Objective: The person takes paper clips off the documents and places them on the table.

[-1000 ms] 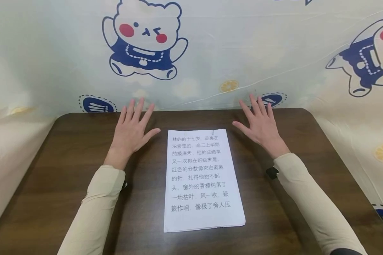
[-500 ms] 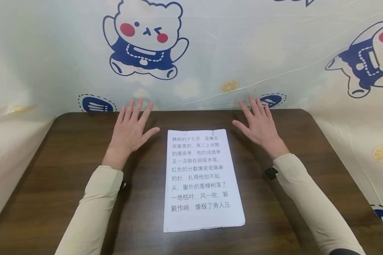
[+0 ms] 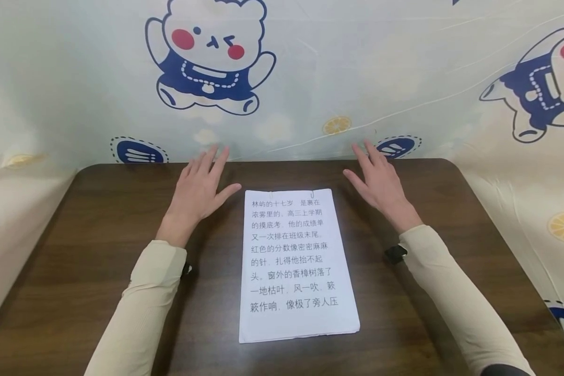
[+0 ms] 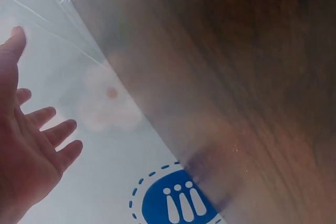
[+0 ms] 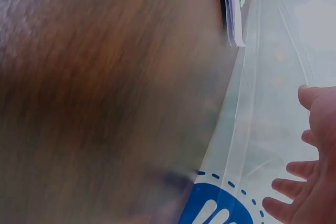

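Observation:
Between my two hands lies a stack of white paper (image 3: 301, 324) printed with lines of Chinese characters, a small clip (image 3: 312, 194) at its top edge. My left hand (image 3: 195, 190) is up and left of the stack, fingers spread and pointing to the far table edge, thumb toward the paper. On the other side my right hand (image 3: 382, 183) mirrors it, thumb also toward the paper. Neither holds anything. The left wrist view shows the left palm (image 4: 26, 156) with fingers apart; the right wrist view shows the right hand (image 5: 315, 156) likewise, and the stack's edge (image 5: 236, 14).
A dark brown wooden table (image 3: 98, 271) with rounded far corners bears the paper. Behind and beside it hangs a pale curtain (image 3: 380, 62) printed with bears and orange slices. Each wrist wears a small black device, such as the right one (image 3: 396, 254).
My left hand has shifted slightly right and turned a little. The right hand's fingers have drawn somewhat together and tilted. The paper stays in place, with the view shifting slightly.

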The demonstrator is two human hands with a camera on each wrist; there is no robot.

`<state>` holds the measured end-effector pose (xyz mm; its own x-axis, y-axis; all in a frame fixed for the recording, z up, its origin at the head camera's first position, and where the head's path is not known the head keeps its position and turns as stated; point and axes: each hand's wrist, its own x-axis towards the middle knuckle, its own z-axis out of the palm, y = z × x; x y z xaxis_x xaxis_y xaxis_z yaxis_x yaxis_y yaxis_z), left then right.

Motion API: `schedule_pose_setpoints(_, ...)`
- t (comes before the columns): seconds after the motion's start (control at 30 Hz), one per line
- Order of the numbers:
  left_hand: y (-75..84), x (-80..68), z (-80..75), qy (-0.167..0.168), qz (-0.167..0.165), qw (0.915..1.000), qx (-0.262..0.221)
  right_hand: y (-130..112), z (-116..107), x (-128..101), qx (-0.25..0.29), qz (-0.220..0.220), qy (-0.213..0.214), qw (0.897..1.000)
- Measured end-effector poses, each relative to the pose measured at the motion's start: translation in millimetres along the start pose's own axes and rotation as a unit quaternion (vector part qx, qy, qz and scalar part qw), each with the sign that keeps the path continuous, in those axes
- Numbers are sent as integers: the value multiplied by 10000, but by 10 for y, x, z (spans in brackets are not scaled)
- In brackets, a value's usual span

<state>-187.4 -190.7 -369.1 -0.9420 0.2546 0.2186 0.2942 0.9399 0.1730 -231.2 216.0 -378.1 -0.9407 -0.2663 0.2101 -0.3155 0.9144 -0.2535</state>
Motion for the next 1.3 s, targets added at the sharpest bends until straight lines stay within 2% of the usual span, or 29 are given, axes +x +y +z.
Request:
schedule_pose_setpoints(0.33, 62, 7, 13, -159, -162, 9982, -556, -61, 2, -19, 634, 233, -79, 9977)
schedule_pose_setpoints(0.6, 119, 25, 29, -554, -465, 9893, -1264, -84, -2, -35, 1043, 385, -276, 9934)
schedule_pose_setpoints(0.77, 125, 22, 20, -781, -565, 9861, -1350, -114, 7, -42, 1277, 519, -428, 9895)
schedule_pose_setpoints(1.3, 197, -3, 70, -1111, -646, 9759, -1763, -216, 110, -107, 1611, 610, -927, 9807)
